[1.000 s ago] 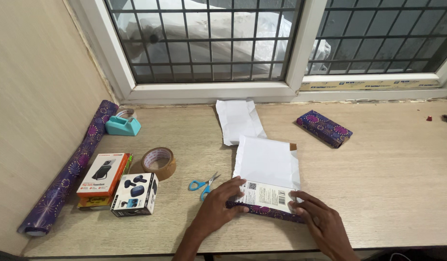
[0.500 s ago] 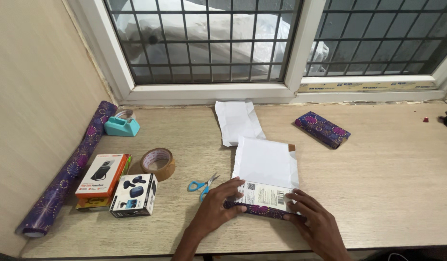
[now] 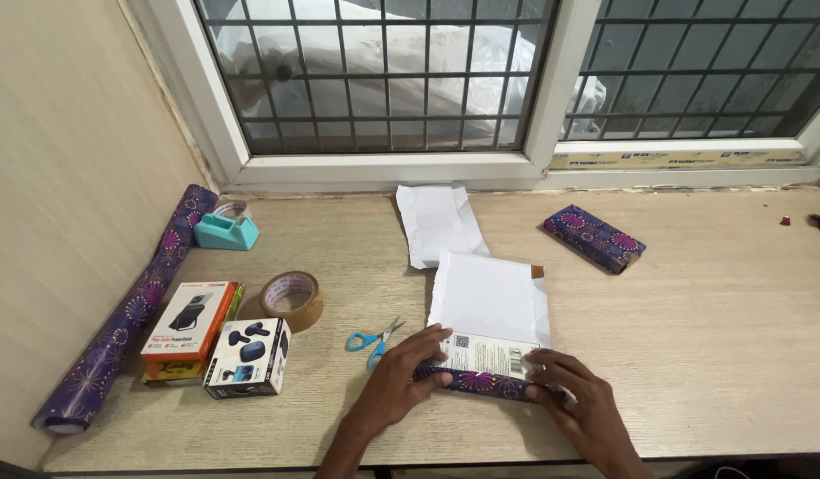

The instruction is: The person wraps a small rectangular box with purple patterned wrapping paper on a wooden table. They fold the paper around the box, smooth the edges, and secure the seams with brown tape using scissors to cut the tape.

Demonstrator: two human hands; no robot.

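Both hands are on the box (image 3: 490,357) at the table's (image 3: 711,355) near edge: left hand (image 3: 408,377) presses the purple paper (image 3: 481,383) flat against it, fingers spread, right hand (image 3: 576,395) pinches the other corner. Ease off and that fold could spring open, probably leaving a crooked wrap.

two bare forearms come up from the bottom edge of the view. the left hand (image 3: 403,380) and the right hand (image 3: 580,399) wear nothing: no gloves, no rings, no watch or band at either wrist. no sleeve shows on either arm, which are bare as far down as the frame goes. the fingers are slim and the nails look short and unpainted, though they are small in the picture. the left forearm is seen for a longer stretch than the right. nothing else of the body is in view.
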